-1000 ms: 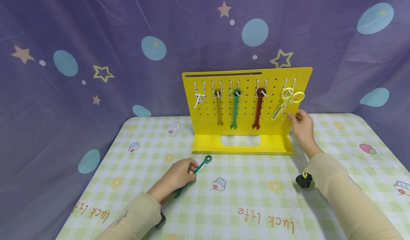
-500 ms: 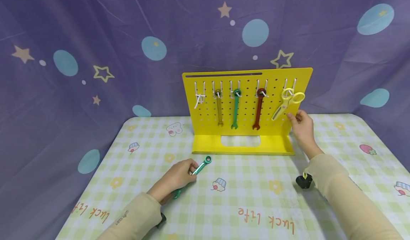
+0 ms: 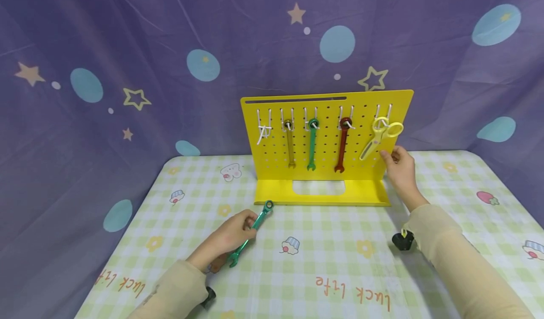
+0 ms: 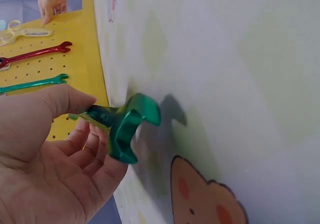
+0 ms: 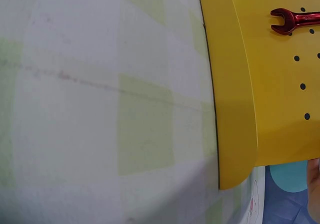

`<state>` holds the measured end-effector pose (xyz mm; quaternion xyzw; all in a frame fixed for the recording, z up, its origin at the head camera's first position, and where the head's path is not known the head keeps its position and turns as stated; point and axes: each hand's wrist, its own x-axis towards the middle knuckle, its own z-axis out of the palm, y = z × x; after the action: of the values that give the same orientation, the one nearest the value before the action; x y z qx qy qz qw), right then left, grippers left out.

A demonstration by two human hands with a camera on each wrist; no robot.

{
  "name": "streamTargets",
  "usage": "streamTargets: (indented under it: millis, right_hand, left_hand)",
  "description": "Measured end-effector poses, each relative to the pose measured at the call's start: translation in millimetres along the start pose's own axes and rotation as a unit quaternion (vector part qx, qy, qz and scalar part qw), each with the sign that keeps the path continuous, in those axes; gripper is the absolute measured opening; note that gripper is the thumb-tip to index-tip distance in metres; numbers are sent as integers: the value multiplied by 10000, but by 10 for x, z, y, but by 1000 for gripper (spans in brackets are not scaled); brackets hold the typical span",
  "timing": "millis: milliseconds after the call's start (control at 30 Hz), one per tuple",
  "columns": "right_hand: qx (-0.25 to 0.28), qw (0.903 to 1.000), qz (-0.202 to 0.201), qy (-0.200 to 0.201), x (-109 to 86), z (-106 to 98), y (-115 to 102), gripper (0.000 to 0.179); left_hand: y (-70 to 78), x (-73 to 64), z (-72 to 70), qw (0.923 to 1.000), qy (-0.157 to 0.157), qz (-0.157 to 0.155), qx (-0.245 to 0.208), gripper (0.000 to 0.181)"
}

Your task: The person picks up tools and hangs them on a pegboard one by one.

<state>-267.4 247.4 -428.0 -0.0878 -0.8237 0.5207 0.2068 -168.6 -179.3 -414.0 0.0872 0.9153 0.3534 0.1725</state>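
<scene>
My left hand (image 3: pixel 233 232) pinches a shiny green wrench (image 3: pixel 257 222) between thumb and fingers, just in front of the pegboard's base. Its ring end points up and away; the open-ended jaw (image 4: pixel 131 129) faces the left wrist camera. At the right edge of the yellow pegboard (image 3: pixel 361 168), my right hand (image 3: pixel 401 170) grips the panel, thumb on the front and fingers partly hidden behind. On the board's hooks hang a gold wrench (image 3: pixel 291 146), another green wrench (image 3: pixel 312 146), a red wrench (image 3: pixel 342 146) and yellow scissors (image 3: pixel 376 139).
A white hook (image 3: pixel 264 131) at the board's left end bears no tool. The board stands on a checked tablecloth (image 3: pixel 323 253), with a purple patterned curtain (image 3: pixel 263 35) behind. A black wrist device (image 3: pixel 403 240) sits under the right sleeve.
My left hand has shifted slightly left, and the green wrench has turned steeper, its ring end now closer to the board's base. The right hand stays in place.
</scene>
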Motion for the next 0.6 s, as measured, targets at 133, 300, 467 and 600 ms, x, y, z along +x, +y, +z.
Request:
streamTargets:
  millis: [133,300,467,600]
  right_hand:
    - [-27,10000,-6,8,2,6,8,39]
    - [-37,10000,20,32,-2,11,11,37]
    - [-32,10000,-3,50,-2,14,14,37]
    - [-42,10000,-14,62,-1,15,14,36]
  left_hand:
    - [20,-6,-34,9994,135,29,-302,28]
    - [67,-12,-90,9967,377,141,-704,22]
    - [138,-10,-160,9935,732,253,-839,22]
    - [193,-5,-215,9907,989,410,-836,23]
